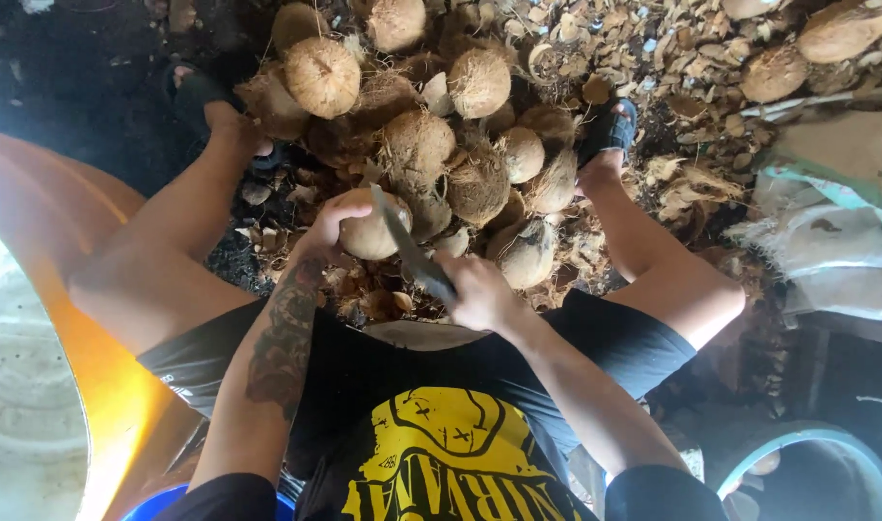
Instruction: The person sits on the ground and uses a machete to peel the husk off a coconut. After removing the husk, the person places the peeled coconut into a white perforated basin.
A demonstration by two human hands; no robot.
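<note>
Pale tan coconut (368, 232) there, dark grey blade (412, 253) across it. Beyond that coconut, the brown husky pile (460, 145). Near side of it, black shorts (614, 338), black shirt with yellow print (441, 453). Left of it, an orange tub (94, 386).

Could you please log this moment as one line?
left hand: holds coconut | right hand: grips knife, blade on coconut | coconut pile ahead

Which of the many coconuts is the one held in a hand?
The pale, mostly peeled coconut in the left hand. The right hand holds a knife against it. The other coconuts lie brown and fibrous in the pile beyond, untouched.
</note>
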